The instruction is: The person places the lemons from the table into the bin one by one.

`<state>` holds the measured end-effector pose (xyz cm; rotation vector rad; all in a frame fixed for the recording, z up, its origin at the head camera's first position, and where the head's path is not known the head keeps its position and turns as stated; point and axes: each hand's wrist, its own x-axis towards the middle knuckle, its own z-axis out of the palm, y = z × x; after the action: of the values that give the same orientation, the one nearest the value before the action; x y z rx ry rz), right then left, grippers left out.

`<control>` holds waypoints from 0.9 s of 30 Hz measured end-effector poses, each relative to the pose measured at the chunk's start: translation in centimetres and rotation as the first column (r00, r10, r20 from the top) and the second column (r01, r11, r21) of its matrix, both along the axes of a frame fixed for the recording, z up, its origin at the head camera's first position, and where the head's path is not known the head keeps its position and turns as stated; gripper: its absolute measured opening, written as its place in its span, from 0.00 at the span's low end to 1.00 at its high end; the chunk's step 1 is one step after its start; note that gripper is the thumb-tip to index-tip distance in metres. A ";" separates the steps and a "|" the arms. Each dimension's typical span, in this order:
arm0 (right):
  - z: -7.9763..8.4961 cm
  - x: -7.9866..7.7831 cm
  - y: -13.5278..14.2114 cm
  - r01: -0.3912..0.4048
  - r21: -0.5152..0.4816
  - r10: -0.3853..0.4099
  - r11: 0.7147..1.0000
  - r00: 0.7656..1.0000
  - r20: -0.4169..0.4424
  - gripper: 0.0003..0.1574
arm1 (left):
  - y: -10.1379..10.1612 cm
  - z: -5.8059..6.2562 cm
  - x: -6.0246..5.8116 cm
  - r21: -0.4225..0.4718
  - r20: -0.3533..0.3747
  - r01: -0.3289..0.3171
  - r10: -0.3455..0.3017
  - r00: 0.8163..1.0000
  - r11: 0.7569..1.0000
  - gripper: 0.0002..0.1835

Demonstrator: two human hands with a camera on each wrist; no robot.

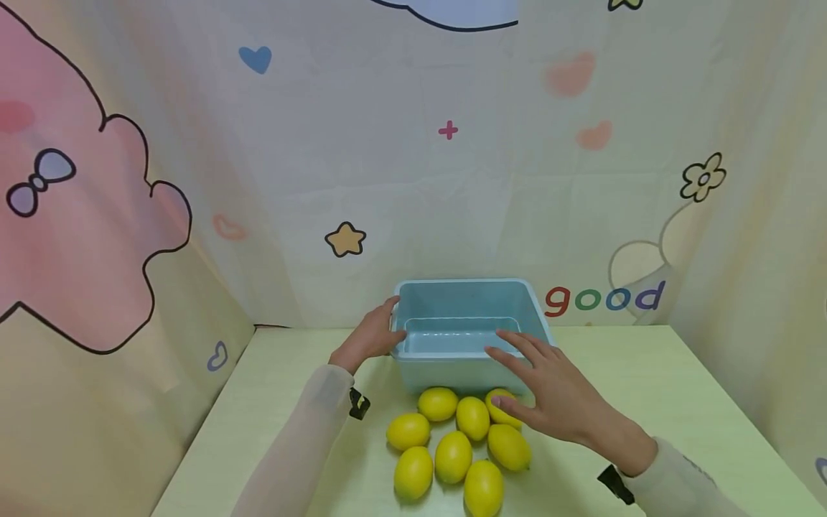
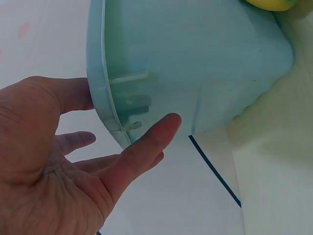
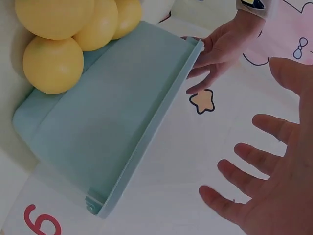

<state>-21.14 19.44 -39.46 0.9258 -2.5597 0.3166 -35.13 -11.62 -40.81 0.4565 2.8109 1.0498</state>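
We see the blue bin [image 1: 466,332] at the table's [image 1: 678,402] far edge, our left hand [image 1: 370,337] resting relaxed fingers on its left rim, our right hand [image 1: 554,391] spread loose above the lemons [image 1: 454,454] just before it.

Pale blue bin [image 1: 466,327]; yellow lemons [image 1: 454,456]; pale green table [image 1: 678,402]; pastel cartoon-print backdrop [image 1: 413,158].

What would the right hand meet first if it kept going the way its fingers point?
Probably the near rim of the light blue bin: the right hand, fingers spread, points up and left over the lemons toward it. Its height above the rim is unclear, so it could pass over.
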 end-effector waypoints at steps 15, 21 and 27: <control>-2.6 2.7 -1.6 -0.119 0.088 0.115 0.989 0.992 0.048 0.34 | 0.2 -0.4 -0.1 0.038 0.048 -0.006 0.004 0.999 0.999 0.39; -3.5 3.1 -2.2 -0.149 0.142 0.116 0.979 0.969 0.219 0.33 | 0.1 -0.3 0.0 0.083 0.086 -0.035 0.028 0.996 0.996 0.34; -4.3 3.3 -2.4 -0.200 0.164 0.122 0.966 0.912 0.392 0.33 | 0.0 0.2 0.1 0.111 0.118 -0.036 0.023 0.993 0.993 0.33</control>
<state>-17.81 17.03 -43.71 1.2647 -2.9150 0.3139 -35.03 -11.60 -40.65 0.3534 2.6743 1.2057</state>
